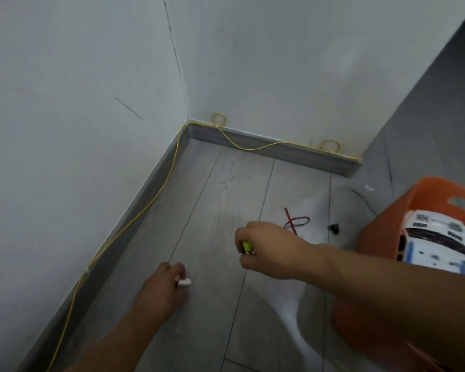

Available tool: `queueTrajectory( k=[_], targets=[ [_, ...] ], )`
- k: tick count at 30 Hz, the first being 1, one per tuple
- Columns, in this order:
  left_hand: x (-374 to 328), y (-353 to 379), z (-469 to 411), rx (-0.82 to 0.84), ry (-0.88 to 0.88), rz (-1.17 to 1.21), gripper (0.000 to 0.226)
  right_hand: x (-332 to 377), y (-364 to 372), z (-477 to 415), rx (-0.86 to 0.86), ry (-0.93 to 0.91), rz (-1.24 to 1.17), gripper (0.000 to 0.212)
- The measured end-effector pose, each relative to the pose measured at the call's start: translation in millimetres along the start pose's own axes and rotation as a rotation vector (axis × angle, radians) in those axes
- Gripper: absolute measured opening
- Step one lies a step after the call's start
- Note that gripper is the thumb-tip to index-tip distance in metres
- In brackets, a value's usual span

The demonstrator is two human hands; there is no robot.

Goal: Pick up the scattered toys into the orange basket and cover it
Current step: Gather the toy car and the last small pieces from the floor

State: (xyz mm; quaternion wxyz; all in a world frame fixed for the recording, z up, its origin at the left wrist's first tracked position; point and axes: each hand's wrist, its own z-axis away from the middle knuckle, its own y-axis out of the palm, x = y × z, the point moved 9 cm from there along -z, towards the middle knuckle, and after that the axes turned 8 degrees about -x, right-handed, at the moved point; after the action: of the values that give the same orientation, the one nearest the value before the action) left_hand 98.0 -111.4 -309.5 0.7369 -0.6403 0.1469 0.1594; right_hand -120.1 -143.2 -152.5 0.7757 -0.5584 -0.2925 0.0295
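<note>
yellow toy point(247, 247) slanted, gripped by right hand point(269, 249)

Orange basket point(427, 194) at far right, white toy car point(435, 237) inside, yellow-green toy point(247, 247) gripped in right hand point(269, 249), white piece point(185, 282) pinched by left hand point(160, 289)

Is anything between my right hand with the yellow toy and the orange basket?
Nothing visible blocks the yellow toy. Only a red cord and a small black piece lie on the floor between the right hand and the orange basket.
</note>
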Motion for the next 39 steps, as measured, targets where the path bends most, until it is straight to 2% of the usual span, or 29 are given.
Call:
queueTrajectory(
  k=[2, 4, 8, 11, 14, 18, 22, 26, 29, 33, 35, 37, 39],
  targets=[
    [-25.5, -14.2, -11.1, -0.062, -0.044, 0.141, 0.027, -6.7, -38.5, 7.3, -0.027, -0.009, 0.018, 0.015],
    [-75.2, -33.0, -24.3, -0.111, -0.044, 0.335, 0.029, -23.2, -84.1, 25.2, -0.094, 0.033, 0.025, 0.009],
    [-206.2, -77.4, -39.1, -0.091, 0.016, 0.778, 0.027, -80.8, -161.5, 93.9, -0.217, 0.308, -0.193, 0.005],
    [-303.9, -101.9, -26.7, 0.001, 0.120, 0.984, 0.024, -125.1, -190.3, 156.0, -0.313, 0.469, -0.354, 0.006],
    [-399.2, -105.3, 3.3, 0.164, 0.269, 1.073, 0.025, -165.7, -196.6, 216.2, -0.365, 0.608, -0.369, 0.007],
    [-492.3, -78.2, 43.7, 0.339, 0.437, 1.029, 0.022, -205.2, -192.6, 285.5, -0.475, 0.764, -0.431, 0.007],
    [-537.2, -40.5, 69.5, 0.498, 0.324, 1.059, 0.018, -233.2, -182.3, 338.7, -0.628, 0.847, -0.528, 0.008],
    [-553.6, -5.0, 87.2, 0.603, 0.177, 1.072, 0.014, -250.3, -153.5, 363.2, -0.658, 0.891, -0.539, 0.006],
    [-559.3, 15.5, 92.5, 0.621, 0.108, 1.036, 0.014, -261.4, -130.2, 371.6, -0.652, 0.901, -0.554, 0.005],
    [-552.0, 35.7, 87.3, 0.547, 0.064, 0.949, 0.019, -272.4, -112.7, 375.3, -0.687, 0.890, -0.521, 0.007],
    [-552.7, 50.6, 90.7, 0.596, 0.038, 0.910, 0.020, -276.3, -107.0, 375.4, -0.657, 0.870, -0.446, 0.017],
    [-554.0, 67.4, 97.5, 0.701, -0.067, 0.964, 0.025, -281.2, -96.7, 375.2, -0.619, 0.854, -0.483, 0.036],
    [-556.8, 78.9, 101.7, 0.760, -0.143, 1.023, 0.030, -283.4, -89.5, 376.1, -0.597, 0.842, -0.560, 0.044]
  ],
)
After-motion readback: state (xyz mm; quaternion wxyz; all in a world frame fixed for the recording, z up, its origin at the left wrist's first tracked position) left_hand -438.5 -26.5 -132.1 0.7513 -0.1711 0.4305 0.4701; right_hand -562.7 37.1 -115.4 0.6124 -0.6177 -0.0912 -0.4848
